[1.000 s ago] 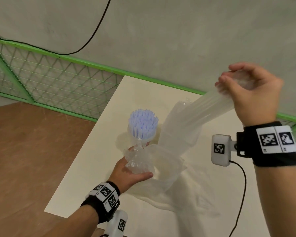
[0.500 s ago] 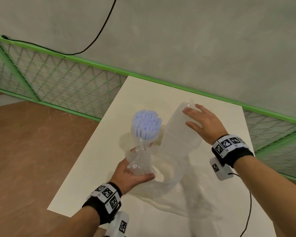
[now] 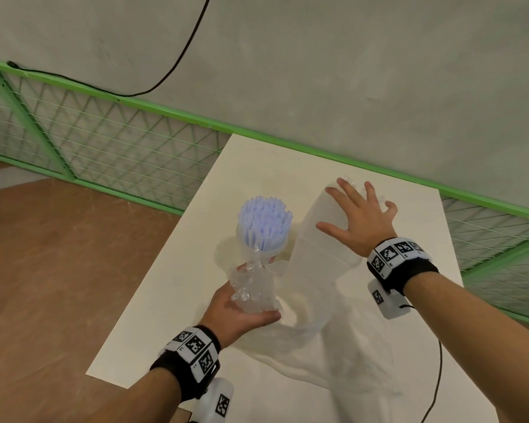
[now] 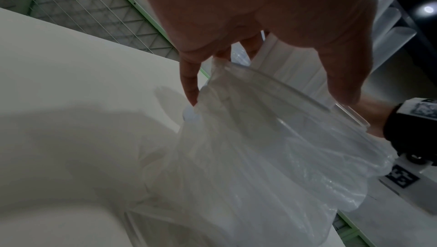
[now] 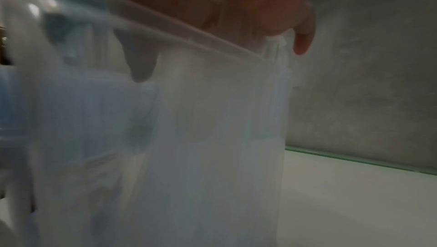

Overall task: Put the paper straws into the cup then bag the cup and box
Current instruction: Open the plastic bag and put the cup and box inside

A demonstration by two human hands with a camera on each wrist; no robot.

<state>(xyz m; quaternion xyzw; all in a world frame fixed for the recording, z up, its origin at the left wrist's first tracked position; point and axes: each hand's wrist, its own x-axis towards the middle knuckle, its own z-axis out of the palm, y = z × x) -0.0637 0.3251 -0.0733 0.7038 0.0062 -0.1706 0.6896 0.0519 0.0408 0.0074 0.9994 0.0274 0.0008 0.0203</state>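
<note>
A clear cup (image 3: 258,248) packed with pale blue paper straws (image 3: 264,222) stands upright on the white table (image 3: 171,303). Just in front of it my left hand (image 3: 242,312) grips a bunched edge of the clear plastic bag (image 3: 252,290), whose thin film (image 4: 260,157) hangs from the fingers. To the cup's right a tall translucent box (image 3: 321,239) stands on end. My right hand (image 3: 359,219) lies on its top with fingers spread; one fingertip (image 5: 304,41) reaches past the box (image 5: 189,138). Bag film spreads around the box's foot (image 3: 333,346); I cannot tell whether the box stands inside it.
A green-framed wire fence (image 3: 104,148) runs along the table's far edge below a grey wall. Brown floor (image 3: 58,270) lies beyond the left edge. A black cable (image 3: 437,377) trails from my right wrist camera over the near right of the table.
My right hand let go of the bag edge it held stretched up high, came down and settled flat on the box top. The left hand kept its hold on the bag.
</note>
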